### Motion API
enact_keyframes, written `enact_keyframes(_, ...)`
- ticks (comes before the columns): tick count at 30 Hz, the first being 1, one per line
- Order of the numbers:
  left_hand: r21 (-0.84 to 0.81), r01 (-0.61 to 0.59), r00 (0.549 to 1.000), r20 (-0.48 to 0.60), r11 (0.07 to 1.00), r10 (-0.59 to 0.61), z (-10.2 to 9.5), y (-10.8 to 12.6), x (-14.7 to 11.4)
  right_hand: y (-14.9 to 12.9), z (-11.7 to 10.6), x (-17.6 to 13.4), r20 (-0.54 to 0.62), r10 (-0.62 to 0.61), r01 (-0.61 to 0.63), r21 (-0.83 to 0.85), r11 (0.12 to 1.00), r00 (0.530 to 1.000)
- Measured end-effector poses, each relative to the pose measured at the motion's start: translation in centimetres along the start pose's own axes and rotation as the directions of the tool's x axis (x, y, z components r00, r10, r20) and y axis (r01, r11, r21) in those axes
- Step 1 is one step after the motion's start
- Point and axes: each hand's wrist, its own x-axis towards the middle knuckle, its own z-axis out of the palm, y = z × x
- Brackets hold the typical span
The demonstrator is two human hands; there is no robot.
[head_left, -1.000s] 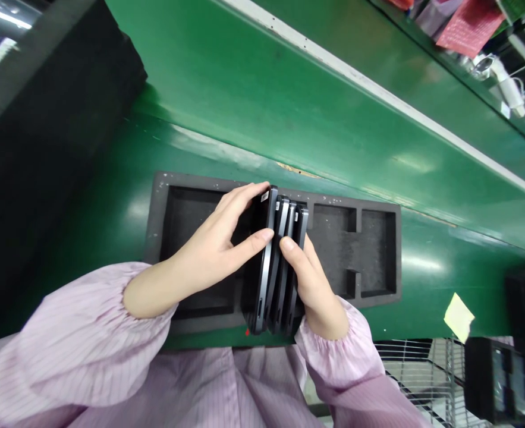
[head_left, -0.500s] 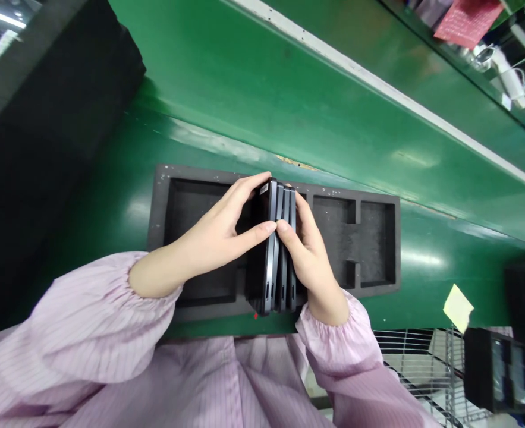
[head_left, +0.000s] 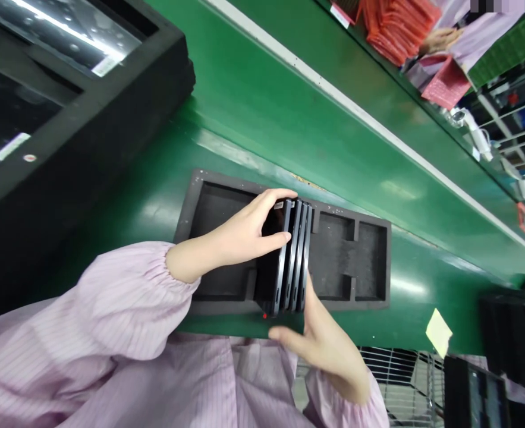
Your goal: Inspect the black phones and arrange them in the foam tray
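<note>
Fingers (head_left: 276, 241) of the left hand (head_left: 244, 230) are clamped on four dark flat devices (head_left: 294, 267), on edge side by side at mid-frame; the right hand (head_left: 329, 343) lies open against their right side, thumb spread clear. Around them shows a black tray (head_left: 368, 304) on the green worktop (head_left: 407, 309).

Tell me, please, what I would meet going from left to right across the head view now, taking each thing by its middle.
Large black foam block, left hand, row of thin dark devices, right hand, pale yellow paper, black stack at the right edge.
</note>
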Motion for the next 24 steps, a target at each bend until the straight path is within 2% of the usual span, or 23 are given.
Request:
enact_keyframes(2,0.02,-0.005,1.0,0.001,1.0,0.005,0.1,0.2,0.1,0.1,-0.9,-1.8,0.085,-0.042,0.049,-0.08,0.996,0.995)
enact_keyframes(4,0.043,-0.006,1.0,-0.001,0.999,0.006,0.2,0.4,0.1,0.5,-2.1,-1.8,-0.005,-0.079,0.077,-0.175,0.981,0.997)
enact_keyframes(5,0.054,-0.007,1.0,-0.003,0.999,0.007,0.2,0.4,0.1,0.7,-2.7,-1.2,-0.093,-0.124,0.093,-0.278,0.956,0.988)
enact_keyframes(7,0.072,-0.006,1.0,-0.01,0.997,0.007,0.3,0.4,0.1,1.1,-3.9,0.7,-0.215,-0.28,0.129,-0.53,0.838,0.936)
enact_keyframes(9,0.082,-0.003,1.0,-0.024,0.997,0.005,0.4,0.3,0.1,1.3,-5.1,2.4,-0.095,-0.357,0.207,-0.665,0.718,0.929)
enact_keyframes(10,0.085,0.0,0.999,-0.032,0.996,0.003,0.4,0.3,0.2,1.3,-5.6,2.8,-0.038,-0.371,0.246,-0.684,0.687,0.928)
enact_keyframes(13,0.089,0.0,0.998,-0.059,0.996,0.005,0.4,0.1,0.2,0.9,-6.3,2.8,0.062,-0.395,0.335,-0.661,0.672,0.916)
enact_keyframes(16,0.088,-0.012,0.997,-0.071,0.996,0.018,0.6,-0.1,0.2,0.8,-5.9,2.0,0.124,-0.419,0.384,-0.681,0.623,0.899)
enact_keyframes(19,0.087,-0.028,0.996,-0.083,0.996,0.035,0.7,-0.4,0.2,0.8,-4.9,2.5,0.149,-0.434,0.374,-0.783,0.497,0.889)
enact_keyframes(22,0.078,-0.039,0.992,-0.118,0.996,0.048,0.9,-0.8,0.2,0.4,-3.5,3.7,0.078,-0.487,0.29,-0.879,0.377,0.87)
enact_keyframes(24,0.059,-0.036,0.987,-0.155,0.998,0.045,0.9,-1.1,0.3,-0.3,-2.8,4.5,0.015,-0.517,0.232,-0.905,0.357,0.856)
